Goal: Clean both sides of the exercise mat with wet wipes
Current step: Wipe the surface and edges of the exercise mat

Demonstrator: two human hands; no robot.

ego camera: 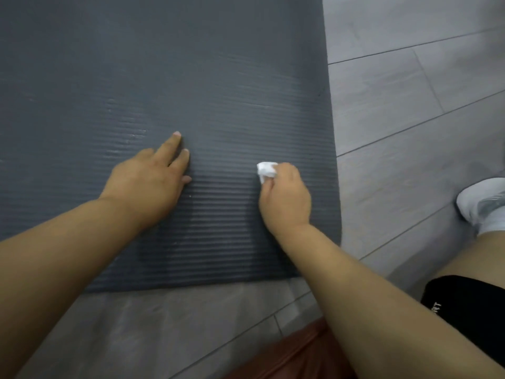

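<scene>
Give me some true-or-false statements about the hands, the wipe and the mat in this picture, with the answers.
1. The right hand grips a crumpled white wipe. True.
2. The left hand holds a second wipe. False: it rests flat on the mat with its fingers straight and holds nothing.
3. The mat is rolled up. False: it lies spread flat on the floor.
4. The mat's upper surface is ribbed. True.
5. The white shoe stands on the mat. False: it is on the grey floor, to the right of the mat.
</scene>
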